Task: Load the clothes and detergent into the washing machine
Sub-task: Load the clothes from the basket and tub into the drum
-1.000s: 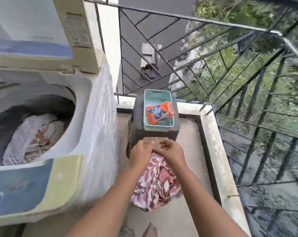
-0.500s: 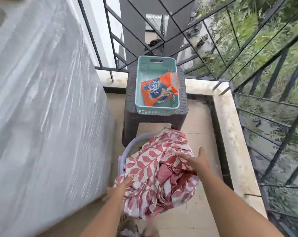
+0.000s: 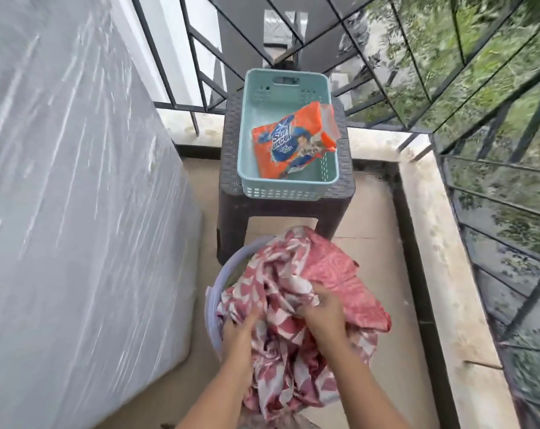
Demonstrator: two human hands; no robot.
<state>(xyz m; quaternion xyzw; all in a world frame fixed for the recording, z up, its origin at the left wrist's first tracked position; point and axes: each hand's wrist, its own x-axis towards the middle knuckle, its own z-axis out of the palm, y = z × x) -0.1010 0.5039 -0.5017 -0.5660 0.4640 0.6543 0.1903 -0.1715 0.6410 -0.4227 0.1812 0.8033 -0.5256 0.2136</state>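
Red-and-white cloth (image 3: pixel 340 274) lies heaped in the lilac basket (image 3: pixel 211 305), left hand (image 3: pixel 240 328) and right hand (image 3: pixel 324 314) both clutching its folds; the detergent packet (image 3: pixel 293 140) sits beyond the basket.

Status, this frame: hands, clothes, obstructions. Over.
Left hand and right hand both grip the cloth in the basket. Detergent pack lies in tray on stool. No obstruction seen.

Cloth (image 3: pixel 281 329): dark red and white, leaf print.
Second cloth (image 3: pixel 343 274): pinkish red, faint swirl pattern.
Tub (image 3: pixel 212 308): pale lilac.
Basket (image 3: pixel 285 91): pale teal.
Detergent packet (image 3: pixel 293 140): orange, blue panel, white lettering.
Stool (image 3: pixel 231 209): dark grey-brown, woven pattern.
Washing machine (image 3: pixel 76 196): whitish grey.
Railing (image 3: pixel 494 97): black.
Floor (image 3: pixel 370 218): beige.
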